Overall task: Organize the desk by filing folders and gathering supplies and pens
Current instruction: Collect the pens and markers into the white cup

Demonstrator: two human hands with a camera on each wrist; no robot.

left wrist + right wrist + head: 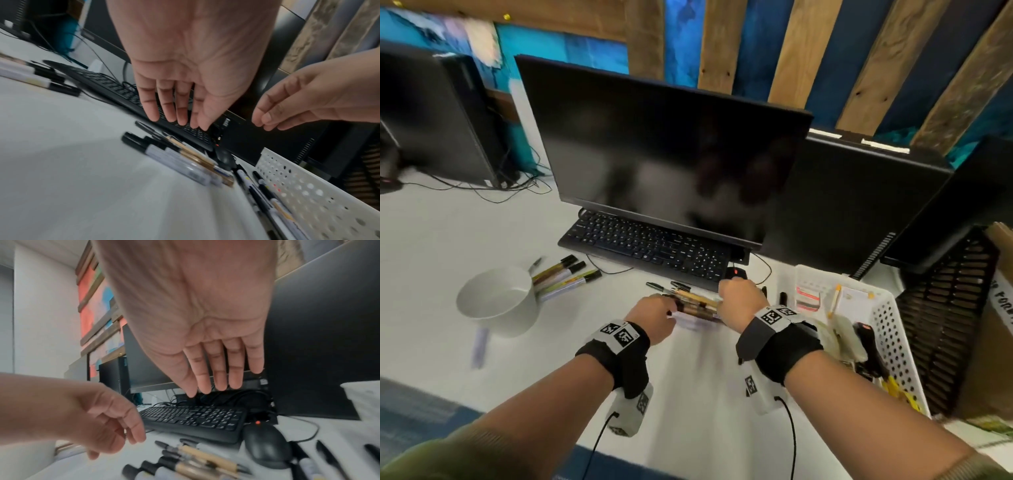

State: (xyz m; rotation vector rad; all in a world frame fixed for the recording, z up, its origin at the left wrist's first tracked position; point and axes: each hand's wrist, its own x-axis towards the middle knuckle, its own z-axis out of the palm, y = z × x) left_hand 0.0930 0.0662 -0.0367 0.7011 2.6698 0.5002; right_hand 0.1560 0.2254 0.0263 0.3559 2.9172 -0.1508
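A bundle of black-capped markers (pixel 697 305) with white and gold barrels lies on the white desk (pixel 448 240) in front of the keyboard. My left hand (pixel 657 313) hovers at the bundle's left end and my right hand (pixel 739 294) at its right end. In the left wrist view the left hand (pixel 174 113) has straight fingers above the markers (pixel 180 162) and holds nothing. The right hand (pixel 218 378) is likewise flat and empty over the markers (pixel 195 464). More markers (pixel 566 275) lie beside a white bowl (pixel 500 301).
A black keyboard (pixel 647 246) and mouse (pixel 736 273) sit under the monitor (pixel 661 154). At the right stands a white perforated basket (pixel 887 325) with supplies, and loose pens (pixel 267 194) lie beside it. Behind it is a black mesh file rack (pixel 945 308).
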